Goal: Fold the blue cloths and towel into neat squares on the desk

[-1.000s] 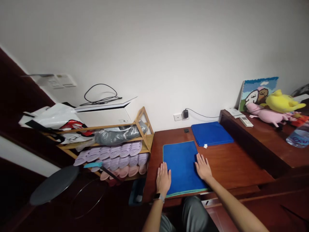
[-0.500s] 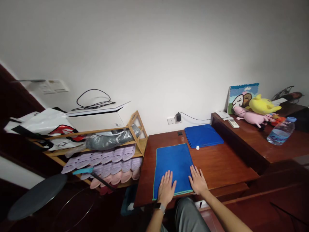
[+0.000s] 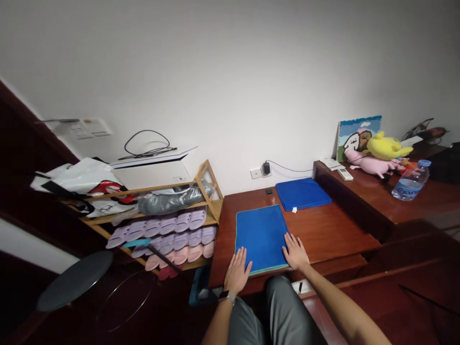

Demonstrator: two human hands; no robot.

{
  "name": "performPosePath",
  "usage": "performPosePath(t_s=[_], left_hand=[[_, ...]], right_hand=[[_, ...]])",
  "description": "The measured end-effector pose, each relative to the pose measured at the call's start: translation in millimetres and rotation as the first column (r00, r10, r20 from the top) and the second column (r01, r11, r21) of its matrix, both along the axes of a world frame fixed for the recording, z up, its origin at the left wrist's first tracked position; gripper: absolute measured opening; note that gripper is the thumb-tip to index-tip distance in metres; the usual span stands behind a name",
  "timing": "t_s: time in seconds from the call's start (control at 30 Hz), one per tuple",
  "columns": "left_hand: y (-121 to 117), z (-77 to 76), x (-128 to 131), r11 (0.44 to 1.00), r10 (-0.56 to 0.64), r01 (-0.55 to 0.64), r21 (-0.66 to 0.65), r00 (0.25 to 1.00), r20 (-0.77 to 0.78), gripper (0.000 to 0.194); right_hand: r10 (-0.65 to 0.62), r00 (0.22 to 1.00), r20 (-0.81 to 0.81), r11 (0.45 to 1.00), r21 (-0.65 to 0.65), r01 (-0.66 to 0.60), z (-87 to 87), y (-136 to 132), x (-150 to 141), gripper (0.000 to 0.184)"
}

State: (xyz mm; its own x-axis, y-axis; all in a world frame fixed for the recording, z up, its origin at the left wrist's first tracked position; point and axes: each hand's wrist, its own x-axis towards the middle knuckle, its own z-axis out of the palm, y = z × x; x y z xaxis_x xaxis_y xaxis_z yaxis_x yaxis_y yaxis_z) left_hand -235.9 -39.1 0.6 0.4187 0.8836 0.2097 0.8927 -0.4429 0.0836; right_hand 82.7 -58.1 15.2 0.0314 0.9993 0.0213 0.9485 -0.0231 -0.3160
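On one desk (image 3: 328, 232), two blue cloths (image 3: 262, 237) (image 3: 304, 193), two flat, unclenched hands (image 3: 236, 273) (image 3: 296, 253) at the nearer's edges.

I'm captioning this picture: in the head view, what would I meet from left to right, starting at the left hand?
Left hand, green-edged blue cloth, right hand, white remote control, water bottle.

The bare left hand (image 3: 237, 272) lies palm down over the near edge of the reddish-brown wooden tabletop (image 3: 323, 230), toward its near left corner, fingers extended, thumb apart. A smartwatch (image 3: 227, 296) circles that wrist. The bare right hand (image 3: 296, 252) lies palm down farther right, fingers slightly spread, its forearm slanting in from the lower right.
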Motion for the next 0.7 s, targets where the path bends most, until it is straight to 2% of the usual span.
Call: performPosePath(t_s=[0.23,0.4,0.57,0.7], left_hand=[[-2.7,-1.2,3.9,1.0,0.006,-0.006,0.016,1.0,0.017,0.067],[-7.0,-1.3,6.2,0.999,0.0,-0.003,0.049,0.998,0.058,0.068],[-13.6,-5.4,5.2,0.998,0.011,-0.016,0.056,0.996,0.086,0.072],[-14.4,-25.3,-3.9,0.997,0.046,-0.051,0.052,0.995,0.093,0.078]], right_hand=[[-0.01,1.0,0.014,0.999,-0.044,0.011,4.7,-1.9,1.0,0.068],[-0.02,0.999,0.041,0.999,-0.03,0.021,1.2,-1.6,2.0,0.067],[-0.01,0.998,0.068,1.0,0.021,0.009,-16.4,-0.9,4.4,0.067],[0.017,0.998,0.056,0.998,0.063,-0.02,-34.4,-4.7,6.0,0.068]])
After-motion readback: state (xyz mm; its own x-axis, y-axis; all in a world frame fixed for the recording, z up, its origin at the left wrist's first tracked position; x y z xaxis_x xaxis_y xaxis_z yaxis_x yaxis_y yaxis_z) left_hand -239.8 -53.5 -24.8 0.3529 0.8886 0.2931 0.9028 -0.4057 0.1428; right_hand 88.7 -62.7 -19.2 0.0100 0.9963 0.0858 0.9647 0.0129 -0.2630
